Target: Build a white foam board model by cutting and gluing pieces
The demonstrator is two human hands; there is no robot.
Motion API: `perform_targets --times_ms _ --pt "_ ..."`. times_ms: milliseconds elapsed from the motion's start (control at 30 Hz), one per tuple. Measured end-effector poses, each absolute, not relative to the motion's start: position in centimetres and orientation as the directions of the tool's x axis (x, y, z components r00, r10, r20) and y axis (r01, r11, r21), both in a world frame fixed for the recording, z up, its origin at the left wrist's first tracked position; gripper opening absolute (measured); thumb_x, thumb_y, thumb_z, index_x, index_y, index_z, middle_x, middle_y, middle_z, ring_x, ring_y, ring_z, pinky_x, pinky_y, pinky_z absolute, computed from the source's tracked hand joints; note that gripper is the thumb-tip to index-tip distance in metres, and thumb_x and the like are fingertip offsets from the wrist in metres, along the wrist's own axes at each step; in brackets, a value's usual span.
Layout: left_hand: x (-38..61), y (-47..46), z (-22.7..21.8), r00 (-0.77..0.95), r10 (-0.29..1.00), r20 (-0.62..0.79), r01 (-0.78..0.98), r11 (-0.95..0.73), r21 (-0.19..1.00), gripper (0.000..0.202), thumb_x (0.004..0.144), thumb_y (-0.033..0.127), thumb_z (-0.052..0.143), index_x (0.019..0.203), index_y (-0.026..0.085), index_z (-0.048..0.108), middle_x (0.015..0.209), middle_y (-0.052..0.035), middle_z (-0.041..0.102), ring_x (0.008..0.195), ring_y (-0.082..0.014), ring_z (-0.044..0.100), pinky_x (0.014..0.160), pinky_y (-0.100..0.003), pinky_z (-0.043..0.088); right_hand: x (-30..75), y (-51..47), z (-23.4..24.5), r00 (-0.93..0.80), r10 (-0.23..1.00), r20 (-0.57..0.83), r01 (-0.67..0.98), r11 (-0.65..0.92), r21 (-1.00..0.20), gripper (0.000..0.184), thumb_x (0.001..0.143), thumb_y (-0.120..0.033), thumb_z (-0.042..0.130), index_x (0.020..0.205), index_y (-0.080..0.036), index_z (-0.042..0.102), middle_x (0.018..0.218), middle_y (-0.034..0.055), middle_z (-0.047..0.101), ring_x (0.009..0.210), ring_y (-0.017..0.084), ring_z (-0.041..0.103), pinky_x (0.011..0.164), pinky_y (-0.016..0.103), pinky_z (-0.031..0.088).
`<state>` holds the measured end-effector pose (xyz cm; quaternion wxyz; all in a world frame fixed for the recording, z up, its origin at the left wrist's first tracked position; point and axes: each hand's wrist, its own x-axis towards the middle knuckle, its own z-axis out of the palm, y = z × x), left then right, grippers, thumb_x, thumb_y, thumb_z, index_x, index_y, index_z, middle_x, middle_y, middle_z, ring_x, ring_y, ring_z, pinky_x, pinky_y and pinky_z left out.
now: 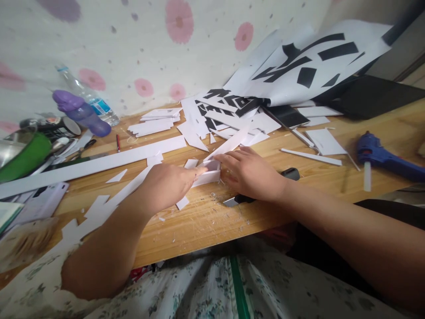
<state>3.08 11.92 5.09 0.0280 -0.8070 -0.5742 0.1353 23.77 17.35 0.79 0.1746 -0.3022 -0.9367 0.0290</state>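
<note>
On the wooden table (206,221) both my hands meet at a small white foam-board assembly (210,173). My left hand (169,184) has its fingers curled together, pressing the assembly's left side. Resting against the assembly's right side is my right hand (249,173), its fingers laid together along a slanted white strip (229,145). A utility knife (245,197) with a black handle lies under my right wrist, blade end pointing left.
White strips and offcuts litter the table, including a long strip (89,166) at left. Printed black-and-white sheets (299,71) pile at the back. A blue glue gun (381,157) lies right. A water bottle (88,97), purple object (79,113) and green bowl (23,155) stand left.
</note>
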Motion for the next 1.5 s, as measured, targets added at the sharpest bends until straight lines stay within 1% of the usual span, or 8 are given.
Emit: perform_targets --times_ms 233,400,600,767,1033,1133,1267,1500 --pt "3.3 11.9 5.1 0.275 0.942 -0.191 0.915 -0.317 -0.248 0.043 0.092 0.027 0.038 0.131 0.039 0.050 0.068 0.0004 0.070 0.058 -0.0158 0.060 0.052 -0.025 0.031 23.8 17.3 0.9 -0.758 0.580 0.300 0.559 0.813 -0.162 0.042 0.082 -0.016 0.052 0.123 -0.010 0.055 0.105 0.0128 0.067 0.093 0.026 0.061 0.087 0.039 0.037" --pt "3.5 11.7 5.1 0.269 0.946 -0.182 0.909 -0.311 -0.277 0.043 0.092 0.027 0.038 0.131 0.036 0.051 0.064 -0.0007 0.068 0.056 -0.0159 0.059 0.051 -0.025 0.031 23.8 17.3 1.0 -0.757 0.583 0.293 0.563 0.811 -0.159 0.041 0.082 -0.016 0.052 0.123 -0.011 0.056 0.104 0.0128 0.068 0.091 0.025 0.061 0.087 0.039 0.036" --pt "3.6 11.7 4.8 0.251 0.953 -0.171 0.904 -0.294 -0.310 0.043 0.091 0.027 0.040 0.131 0.037 0.051 0.069 -0.0016 0.071 0.058 -0.0165 0.061 0.051 -0.025 0.031 23.8 17.3 0.8 -0.756 0.577 0.308 0.564 0.814 -0.141 0.040 0.083 -0.018 0.052 0.122 -0.011 0.055 0.105 0.0131 0.068 0.091 0.025 0.060 0.087 0.038 0.036" --pt "3.5 11.7 4.7 0.247 0.954 -0.170 0.907 -0.289 -0.306 0.044 0.091 0.026 0.040 0.132 0.039 0.050 0.071 -0.0010 0.072 0.061 -0.0182 0.063 0.051 -0.026 0.029 23.8 17.3 0.9 -0.759 0.580 0.296 0.562 0.813 -0.152 0.042 0.083 -0.017 0.051 0.124 -0.010 0.054 0.105 0.0123 0.067 0.094 0.026 0.061 0.088 0.039 0.036" --pt "3.5 11.7 4.8 0.247 0.952 -0.179 0.912 -0.291 -0.289 0.042 0.093 0.029 0.037 0.132 0.037 0.050 0.075 -0.0025 0.072 0.064 -0.0204 0.063 0.054 -0.027 0.031 23.7 17.3 0.8 -0.751 0.588 0.301 0.563 0.808 -0.176 0.040 0.083 -0.018 0.052 0.122 -0.010 0.056 0.104 0.0123 0.068 0.096 0.026 0.061 0.090 0.039 0.036" --pt "3.4 11.7 4.7 0.253 0.952 -0.171 0.916 -0.292 -0.276 0.041 0.093 0.029 0.039 0.131 0.036 0.051 0.073 -0.0023 0.072 0.063 -0.0196 0.062 0.055 -0.027 0.031 23.6 17.3 0.8 -0.751 0.590 0.298 0.566 0.807 -0.170 0.041 0.083 -0.017 0.051 0.123 -0.010 0.056 0.104 0.0124 0.067 0.096 0.026 0.061 0.089 0.039 0.037" --pt "3.2 11.8 4.6 0.268 0.950 -0.162 0.918 -0.303 -0.255 0.041 0.093 0.029 0.039 0.131 0.039 0.051 0.073 -0.0011 0.071 0.062 -0.0183 0.061 0.055 -0.027 0.031 23.7 17.3 1.0 -0.755 0.592 0.282 0.572 0.805 -0.157 0.042 0.083 -0.016 0.052 0.124 -0.010 0.055 0.104 0.0129 0.067 0.096 0.027 0.061 0.089 0.041 0.037" --pt "3.8 11.6 5.8 0.215 0.944 -0.251 0.893 -0.294 -0.341 0.044 0.093 0.031 0.037 0.135 0.043 0.044 0.069 0.0001 0.068 0.058 -0.0172 0.059 0.051 -0.026 0.026 23.6 17.2 1.2 -0.755 0.610 0.240 0.587 0.792 -0.168 0.043 0.084 -0.017 0.051 0.126 -0.010 0.054 0.106 0.0128 0.067 0.100 0.027 0.060 0.091 0.040 0.036"
